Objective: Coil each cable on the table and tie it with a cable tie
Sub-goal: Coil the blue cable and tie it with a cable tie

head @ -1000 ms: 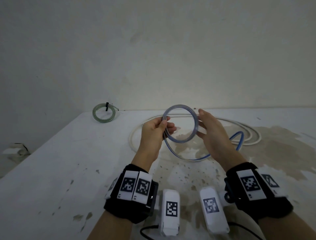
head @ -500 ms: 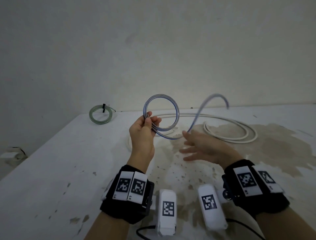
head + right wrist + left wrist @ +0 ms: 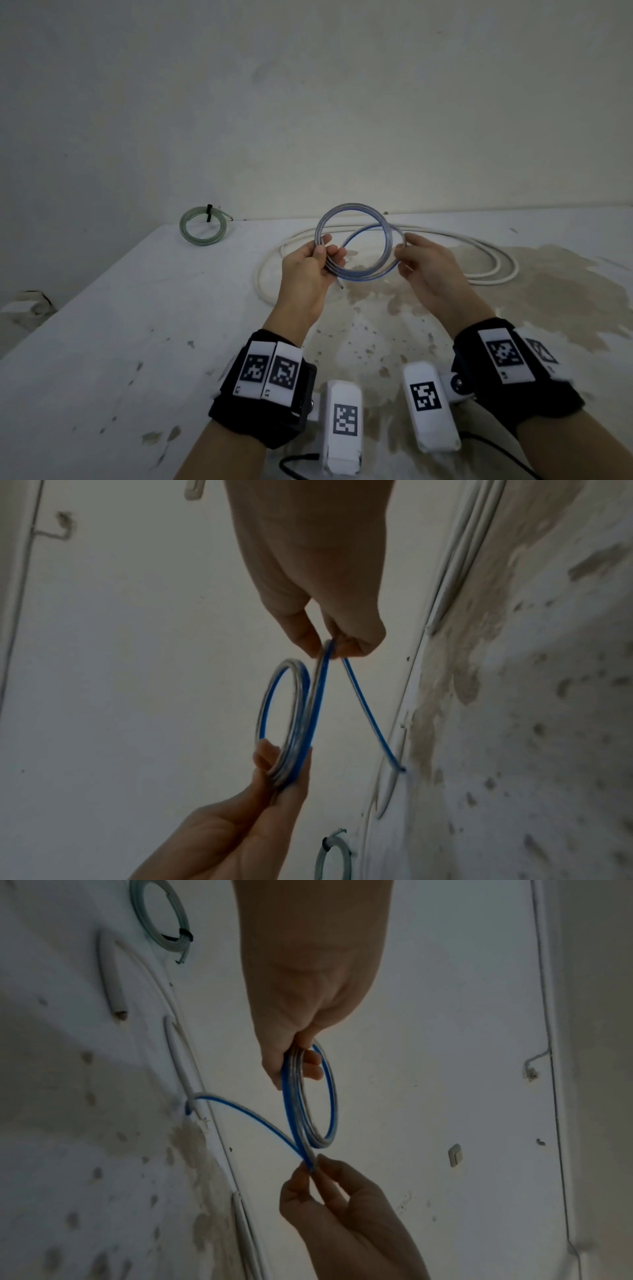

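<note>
A thin clear-and-blue cable [image 3: 356,274] is wound into a small coil held above the white table [image 3: 102,342]. My left hand [image 3: 320,255] grips the coil's left side between thumb and fingers [image 3: 310,1066]. My right hand [image 3: 406,248] pinches the newest loop of the blue cable [image 3: 322,674] at the coil's right side. The cable's loose tail [image 3: 240,1110] curves away behind the coil. A long white cable [image 3: 479,270] lies uncoiled on the table behind the hands. A green cable coil [image 3: 202,226] bound with a black tie [image 3: 209,213] lies at the far left corner.
The table top is stained brown [image 3: 548,291] on its right half and meets a plain wall at the back. The table's left edge [image 3: 85,284] drops off to the floor. Black wires [image 3: 298,466] trail near my wrists at the front edge.
My right hand, which had let go and dropped open toward the table, has come back up and pinched the cable, bringing another loop onto the coil. The left hand kept its hold.
</note>
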